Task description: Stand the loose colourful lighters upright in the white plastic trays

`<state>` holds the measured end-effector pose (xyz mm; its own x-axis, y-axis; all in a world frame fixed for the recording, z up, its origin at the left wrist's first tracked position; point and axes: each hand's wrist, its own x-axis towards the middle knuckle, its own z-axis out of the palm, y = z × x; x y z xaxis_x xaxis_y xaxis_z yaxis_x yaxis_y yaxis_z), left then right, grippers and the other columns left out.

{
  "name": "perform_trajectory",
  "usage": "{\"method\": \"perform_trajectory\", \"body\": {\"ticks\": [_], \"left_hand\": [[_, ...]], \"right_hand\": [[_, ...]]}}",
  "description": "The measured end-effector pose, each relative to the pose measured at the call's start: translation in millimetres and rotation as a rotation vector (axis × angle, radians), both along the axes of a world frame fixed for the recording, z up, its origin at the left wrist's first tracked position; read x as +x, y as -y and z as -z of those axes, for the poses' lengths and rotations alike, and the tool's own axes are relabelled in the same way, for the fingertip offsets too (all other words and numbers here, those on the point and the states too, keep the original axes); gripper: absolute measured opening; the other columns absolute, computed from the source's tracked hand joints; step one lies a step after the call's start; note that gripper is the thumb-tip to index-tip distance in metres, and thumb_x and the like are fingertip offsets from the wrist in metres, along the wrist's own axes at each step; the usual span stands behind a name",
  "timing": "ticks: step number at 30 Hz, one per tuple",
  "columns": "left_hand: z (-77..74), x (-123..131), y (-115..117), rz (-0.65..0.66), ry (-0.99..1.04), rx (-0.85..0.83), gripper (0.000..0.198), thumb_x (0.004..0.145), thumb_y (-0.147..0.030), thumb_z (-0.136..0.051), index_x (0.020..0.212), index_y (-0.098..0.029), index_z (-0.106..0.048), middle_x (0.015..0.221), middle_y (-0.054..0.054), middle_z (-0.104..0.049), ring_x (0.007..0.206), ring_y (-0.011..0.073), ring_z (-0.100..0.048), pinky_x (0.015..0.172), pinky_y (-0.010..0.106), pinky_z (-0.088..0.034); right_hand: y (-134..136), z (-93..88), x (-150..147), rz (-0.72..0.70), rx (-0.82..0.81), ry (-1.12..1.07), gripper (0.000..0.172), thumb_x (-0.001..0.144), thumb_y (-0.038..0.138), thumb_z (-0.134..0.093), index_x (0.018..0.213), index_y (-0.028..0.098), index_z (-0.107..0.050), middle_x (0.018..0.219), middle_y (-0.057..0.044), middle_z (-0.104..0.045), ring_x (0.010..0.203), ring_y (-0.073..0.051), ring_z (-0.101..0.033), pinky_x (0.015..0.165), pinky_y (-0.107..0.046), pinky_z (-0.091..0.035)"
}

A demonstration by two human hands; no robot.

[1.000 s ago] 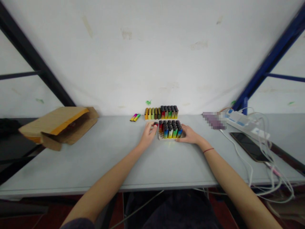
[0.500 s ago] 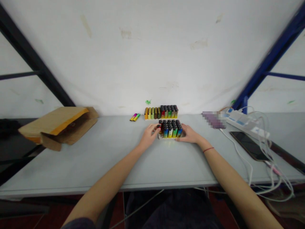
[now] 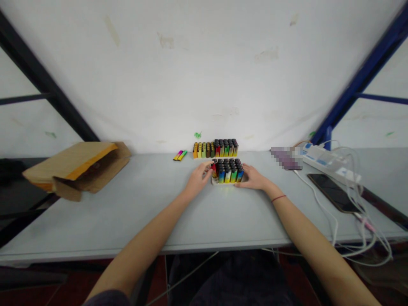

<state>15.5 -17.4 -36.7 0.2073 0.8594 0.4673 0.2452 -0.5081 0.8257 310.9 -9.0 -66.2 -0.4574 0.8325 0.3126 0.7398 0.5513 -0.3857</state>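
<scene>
Several upright lighters [image 3: 230, 174] with black tops and coloured bodies stand in a white tray [image 3: 223, 183] on the grey table. At the tray's left end, my left hand [image 3: 200, 175] has its thumb and fingers around a red lighter [image 3: 214, 170]. My right hand [image 3: 254, 177] holds the tray's right side, its thumb at the front corner and its fingers behind. Just behind stands a second group of lighters, yellow and dark ones [image 3: 204, 150] at the left and black-topped ones [image 3: 226, 148] at the right.
Two loose lighters [image 3: 180, 155] lie left of the back group. An open cardboard box [image 3: 79, 165] is at the far left. On the right are a phone [image 3: 333, 193], a pixelated object [image 3: 287, 158], a white power strip [image 3: 331, 163] and tangled cables.
The red lighter at the tray's left end now shows more of its body, standing upright beside my left fingers, which have shifted slightly. My right hand stays in place.
</scene>
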Motion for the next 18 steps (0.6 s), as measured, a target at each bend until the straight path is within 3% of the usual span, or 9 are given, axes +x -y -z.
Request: {"method": "perform_trajectory", "body": {"ticks": [6, 13, 15, 18], "left_hand": [[-2.1, -1, 0, 0.012, 0.007, -0.022, 0.024, 0.084, -0.025, -0.070, 0.108, -0.024, -0.071, 0.097, 0.004, -0.074, 0.091, 0.0203, -0.071, 0.095, 0.034, -0.054], [1.8, 0, 0, 0.052, -0.195, 0.167, 0.025, 0.090, -0.027, -0.061, 0.113, -0.025, -0.071, 0.108, 0.007, -0.071, 0.101, 0.0226, -0.067, 0.103, 0.039, -0.051], [0.4, -4, -5, 0.010, -0.240, 0.233, 0.030, 0.094, -0.030, -0.057, 0.120, -0.024, -0.069, 0.115, 0.010, -0.070, 0.110, 0.0241, -0.065, 0.107, 0.040, -0.048], [-2.7, -22, -26, -0.199, -0.324, 0.258, 0.038, 0.098, -0.028, -0.047, 0.132, -0.019, -0.062, 0.122, 0.013, -0.069, 0.120, 0.0261, -0.061, 0.115, 0.044, -0.041]], "right_hand": [[0, -1.7, 0, -0.010, -0.049, -0.026, 0.078, 0.074, 0.064, -0.078, 0.138, 0.023, -0.061, 0.142, -0.015, -0.063, 0.135, -0.044, -0.052, 0.113, -0.065, -0.038], [0, -2.8, 0, -0.016, -0.060, -0.029, 0.077, 0.074, 0.064, -0.078, 0.138, 0.023, -0.061, 0.142, -0.015, -0.063, 0.134, -0.045, -0.052, 0.113, -0.065, -0.039], [0, -2.9, 0, -0.013, -0.057, -0.023, 0.077, 0.074, 0.063, -0.078, 0.138, 0.023, -0.062, 0.141, -0.015, -0.064, 0.134, -0.045, -0.052, 0.112, -0.064, -0.039], [0, -2.4, 0, -0.005, -0.055, -0.004, 0.078, 0.074, 0.064, -0.078, 0.138, 0.023, -0.061, 0.141, -0.015, -0.064, 0.133, -0.045, -0.053, 0.112, -0.064, -0.039]]}}
